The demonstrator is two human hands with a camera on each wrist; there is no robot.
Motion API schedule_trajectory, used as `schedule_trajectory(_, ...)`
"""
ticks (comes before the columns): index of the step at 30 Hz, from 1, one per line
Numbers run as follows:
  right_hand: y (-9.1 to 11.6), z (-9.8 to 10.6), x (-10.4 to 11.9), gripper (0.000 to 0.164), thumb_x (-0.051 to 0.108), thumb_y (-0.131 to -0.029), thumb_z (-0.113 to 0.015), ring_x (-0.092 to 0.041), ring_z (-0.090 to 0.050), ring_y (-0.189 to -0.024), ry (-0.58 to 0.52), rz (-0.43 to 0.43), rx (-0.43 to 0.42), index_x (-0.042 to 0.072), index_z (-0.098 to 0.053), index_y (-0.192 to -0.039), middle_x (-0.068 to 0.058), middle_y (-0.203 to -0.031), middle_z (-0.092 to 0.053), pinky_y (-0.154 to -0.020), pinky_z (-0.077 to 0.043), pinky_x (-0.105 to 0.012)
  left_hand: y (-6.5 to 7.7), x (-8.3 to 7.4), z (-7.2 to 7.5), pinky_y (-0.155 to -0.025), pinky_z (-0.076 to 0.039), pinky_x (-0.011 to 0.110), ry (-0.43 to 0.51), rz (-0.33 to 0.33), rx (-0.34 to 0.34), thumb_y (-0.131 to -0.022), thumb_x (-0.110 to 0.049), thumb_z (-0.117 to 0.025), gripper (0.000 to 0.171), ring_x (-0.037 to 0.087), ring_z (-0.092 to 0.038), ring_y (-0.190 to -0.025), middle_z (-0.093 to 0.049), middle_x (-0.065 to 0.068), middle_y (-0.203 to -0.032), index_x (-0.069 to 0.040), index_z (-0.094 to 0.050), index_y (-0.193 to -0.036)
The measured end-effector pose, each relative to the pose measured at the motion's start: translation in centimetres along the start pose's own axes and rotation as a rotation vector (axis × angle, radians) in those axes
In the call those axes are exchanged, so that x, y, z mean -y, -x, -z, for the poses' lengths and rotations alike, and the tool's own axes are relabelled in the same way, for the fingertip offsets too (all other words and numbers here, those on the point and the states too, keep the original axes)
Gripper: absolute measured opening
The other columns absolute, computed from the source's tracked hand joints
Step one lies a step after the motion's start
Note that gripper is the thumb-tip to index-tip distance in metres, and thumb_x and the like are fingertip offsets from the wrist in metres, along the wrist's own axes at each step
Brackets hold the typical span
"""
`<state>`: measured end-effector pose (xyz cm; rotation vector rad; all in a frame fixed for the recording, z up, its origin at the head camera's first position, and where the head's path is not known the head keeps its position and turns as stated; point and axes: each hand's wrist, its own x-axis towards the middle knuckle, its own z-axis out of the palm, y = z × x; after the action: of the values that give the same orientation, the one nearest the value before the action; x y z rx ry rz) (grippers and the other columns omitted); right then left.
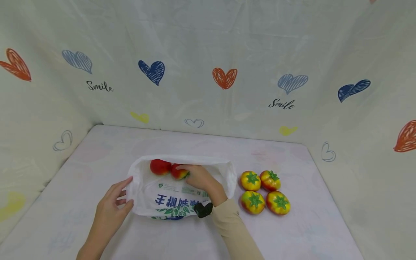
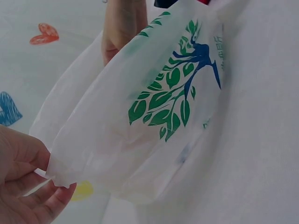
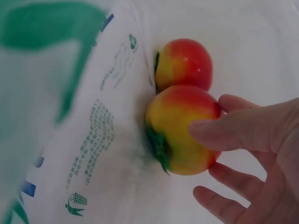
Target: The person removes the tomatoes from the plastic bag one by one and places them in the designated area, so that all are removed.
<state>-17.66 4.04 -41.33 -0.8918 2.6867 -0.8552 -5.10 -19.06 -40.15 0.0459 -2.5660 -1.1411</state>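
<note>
A white plastic bag (image 1: 139,195) with green leaf print lies on its side, its mouth held wide. My left hand (image 1: 112,204) pinches the left edge of the bag's mouth between thumb and fingers. Inside the bag are two red-and-yellow toy tomatoes, one tomato (image 3: 189,63) touching the other. My right hand (image 1: 199,178) reaches into the bag and holds the nearer tomato (image 3: 175,133), thumb on one side and fingers along the other. That tomato's green calyx faces away from the palm. The lower fingers of the right hand are spread loosely.
Several more toy tomatoes (image 1: 253,202) with green calyxes stand in a cluster to the right of the bag, on the pale tabletop (image 1: 292,238). A white cloth backdrop (image 1: 195,97) printed with hearts rises behind and at both sides. A black wrist device (image 1: 203,209) sits by the right sleeve.
</note>
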Motion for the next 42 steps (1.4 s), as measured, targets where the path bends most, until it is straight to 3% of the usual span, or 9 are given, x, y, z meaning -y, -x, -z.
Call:
schedule_trajectory(8, -1.0, -0.6, -0.2, 0.056, -0.012, -0.080, -0.053, -0.014, -0.044, -0.123, 0.059, 0.025, -0.024, 0.020, -0.059, -0.126, 0.004, -0.137, -0.046, -0.112, -0.030, -0.032, 0.1, -0.1, 0.0, -0.067, -0.037, -0.006, -0.002, 0.017, -0.007, -0.072, 0.011, -0.064, 0.058, -0.023, -0.035, -0.084, -0.056, 0.016, -0.119, -0.004, -0.054, -0.127)
schedule_trajectory(18, -2.1, -1.2, -0.4, 0.047, -0.006, -0.083, -0.060, -0.011, -0.046, -0.122, 0.069, 0.023, -0.073, 0.023, -0.060, -0.121, 0.007, -0.128, -0.052, -0.110, -0.033, -0.029, 0.0, -0.2, 0.0, -0.067, -0.036, -0.007, -0.013, 0.027, 0.001, -0.072, 0.010, -0.064, 0.058, -0.024, -0.033, -0.085, -0.055, 0.017, -0.120, -0.004, -0.053, -0.128)
schedule_trajectory(31, -3.0, -1.2, -0.3, 0.059, 0.005, -0.080, -0.069, -0.014, -0.044, -0.128, 0.150, -0.066, -0.091, 0.026, -0.049, -0.132, 0.006, -0.133, -0.051, -0.111, -0.032, -0.032, 0.1, -0.2, 0.0, -0.067, -0.036, -0.007, -0.024, 0.036, 0.013, -0.074, 0.008, -0.065, 0.058, -0.020, -0.038, -0.085, -0.055, 0.017, -0.120, -0.005, -0.053, -0.129)
schedule_trajectory(42, -3.1, -1.1, -0.3, 0.055, 0.016, -0.082, -0.069, -0.015, -0.046, -0.124, 0.086, -0.127, -0.097, 0.024, -0.048, -0.132, 0.005, -0.132, -0.051, -0.110, -0.035, -0.032, 0.0, -0.3, 0.0, -0.068, -0.037, -0.007, -0.004, 0.010, 0.001, -0.073, 0.009, -0.065, 0.058, -0.024, -0.034, -0.085, -0.056, 0.017, -0.119, -0.004, -0.054, -0.128)
